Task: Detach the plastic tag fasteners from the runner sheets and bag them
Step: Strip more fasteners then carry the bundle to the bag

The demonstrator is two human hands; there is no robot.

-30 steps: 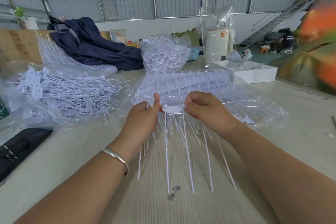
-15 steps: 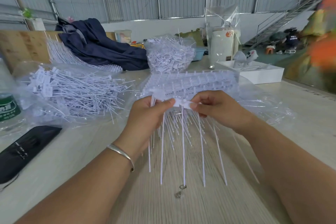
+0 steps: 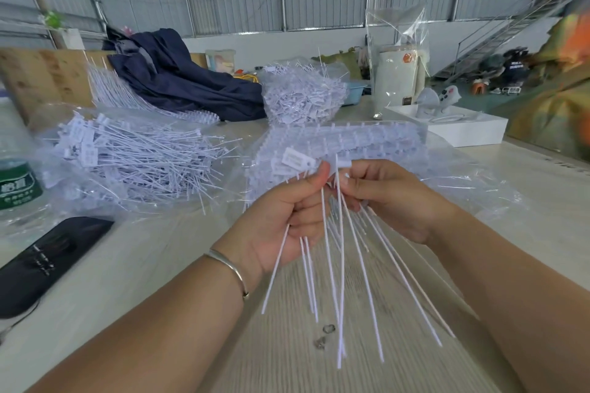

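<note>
Head view: clear bags [image 3: 127,166] held loose fasteners [image 3: 341,265] on your pale tabletop [image 3: 153,265]; your left hand [image 3: 281,220] and right hand [image 3: 386,198] both gripped fasteners, inside a metal-walled shed.

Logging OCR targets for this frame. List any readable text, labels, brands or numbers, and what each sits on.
Nothing can be read with confidence.
Green bottle label: white characters, too blurred to read.
Tag fasteners gripped in the left hand: faint print on the flat heads, too small to read.
White cylinder in clear wrap: orange mark, no legible text.
Black pouch: small white marks, illegible.
</note>
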